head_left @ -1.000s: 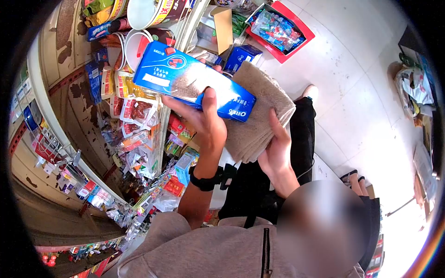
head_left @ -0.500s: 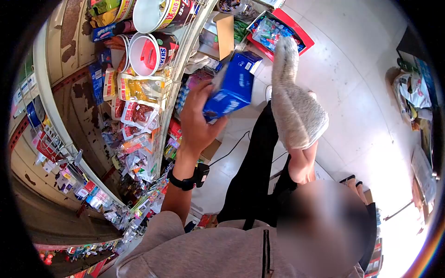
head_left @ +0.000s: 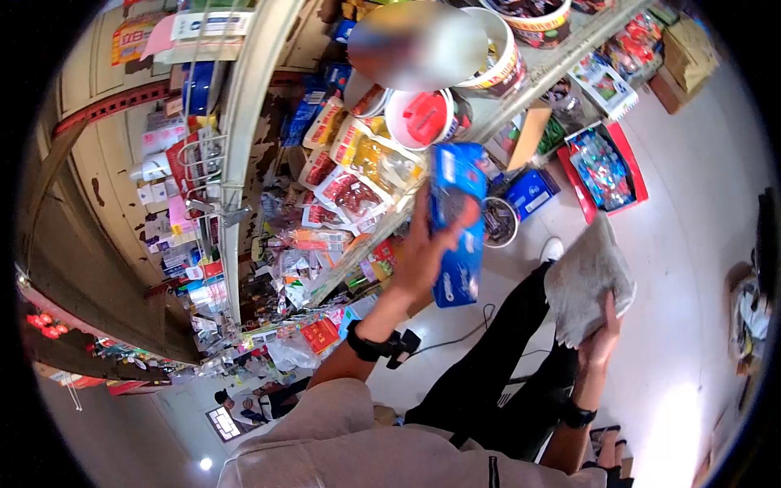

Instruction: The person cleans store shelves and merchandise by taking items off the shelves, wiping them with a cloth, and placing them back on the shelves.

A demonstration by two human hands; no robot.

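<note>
Left hand [head_left: 421, 254] around blue box [head_left: 460, 264]

Your layout, by clock face
Eleven: shelf [head_left: 508, 110], pouches [head_left: 358, 191] and tubs [head_left: 508, 69] on it. Twelve: carton [head_left: 461, 278] in your left hand [head_left: 423, 252]. One: box [head_left: 630, 163] of packets [head_left: 598, 167], beyond cloth [head_left: 587, 281] in your right hand [head_left: 598, 346].

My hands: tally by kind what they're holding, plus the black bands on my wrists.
Blue box: 1, in the left hand
Cloth: 1, in the right hand
Black bands: 2
Total: 4
</note>
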